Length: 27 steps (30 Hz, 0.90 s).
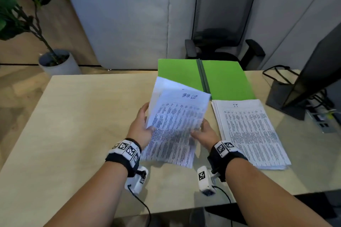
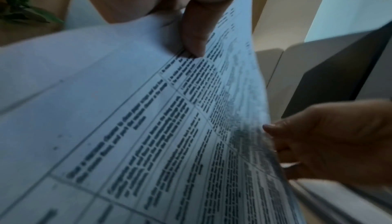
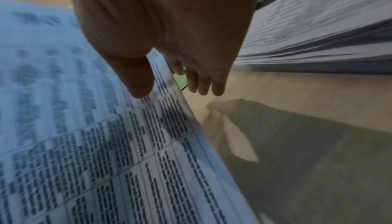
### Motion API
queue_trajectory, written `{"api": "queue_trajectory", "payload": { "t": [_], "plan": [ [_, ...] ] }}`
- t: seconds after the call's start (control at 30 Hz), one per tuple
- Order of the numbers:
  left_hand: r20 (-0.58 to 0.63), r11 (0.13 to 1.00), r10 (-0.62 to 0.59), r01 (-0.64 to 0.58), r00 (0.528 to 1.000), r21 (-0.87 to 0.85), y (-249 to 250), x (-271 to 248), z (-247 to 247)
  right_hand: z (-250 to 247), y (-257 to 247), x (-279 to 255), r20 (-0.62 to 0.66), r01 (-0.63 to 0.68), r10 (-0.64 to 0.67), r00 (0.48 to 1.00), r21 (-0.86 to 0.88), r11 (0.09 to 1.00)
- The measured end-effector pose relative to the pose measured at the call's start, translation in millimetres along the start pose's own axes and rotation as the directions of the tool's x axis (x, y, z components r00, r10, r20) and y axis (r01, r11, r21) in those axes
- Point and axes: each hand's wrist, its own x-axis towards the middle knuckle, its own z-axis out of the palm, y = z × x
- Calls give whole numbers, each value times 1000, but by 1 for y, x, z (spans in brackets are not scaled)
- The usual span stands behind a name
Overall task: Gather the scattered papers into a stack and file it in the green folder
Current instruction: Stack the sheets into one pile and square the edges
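I hold a few printed sheets (image 1: 173,123) headed "Task List" above the table's middle. My left hand (image 1: 143,125) pinches their left edge, thumb on top; in the left wrist view that thumb presses the sheets (image 2: 148,127). My right hand (image 1: 203,131) pinches the right edge, thumb on the sheets (image 3: 84,143) and fingers (image 3: 203,83) under it. A thick stack of printed papers (image 1: 249,131) headed "IT" lies on the table to the right; its side shows as the stack (image 3: 318,43). The green folder (image 1: 221,77) lies open at the far edge, partly under the held sheets.
A dark monitor (image 1: 313,72) on its stand occupies the right side, with cables and a power strip (image 1: 321,121) behind it. An office chair (image 1: 221,24) stands past the wooden table (image 1: 83,116). A potted plant (image 1: 55,61) is on the floor, far left.
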Motion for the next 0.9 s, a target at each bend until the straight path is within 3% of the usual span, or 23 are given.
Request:
{"api": "queue_trajectory", "payload": {
  "t": [0.07,0.13,0.2,0.33,0.47,0.57,0.73,0.9],
  "plan": [
    [-40,999,39,-40,998,-26,12,3,-1,-9,-13,-1,-57,89,-77,995,249,964],
    [-90,990,94,-103,991,-96,22,3,-1,-17,-29,-2,-152,201,-154,976,372,906],
    [-161,973,138,-164,977,-161,31,3,-1,-25,-48,-3,-210,281,-210,955,407,869],
    [-267,955,67,-139,961,-260,38,8,5,-32,-67,-9,-221,349,-278,935,433,831],
    [-202,981,-100,62,974,-185,17,0,23,-23,-25,-10,-159,232,-198,967,229,945],
    [-141,983,-171,159,975,-94,11,-5,40,-23,-5,-7,-175,192,-168,970,130,973],
    [-106,990,-120,111,987,-90,50,11,71,-68,-6,14,-349,135,-116,930,32,990],
    [174,988,-153,153,973,13,64,15,135,-126,31,14,-491,-113,63,869,-74,991]
  ]
}}
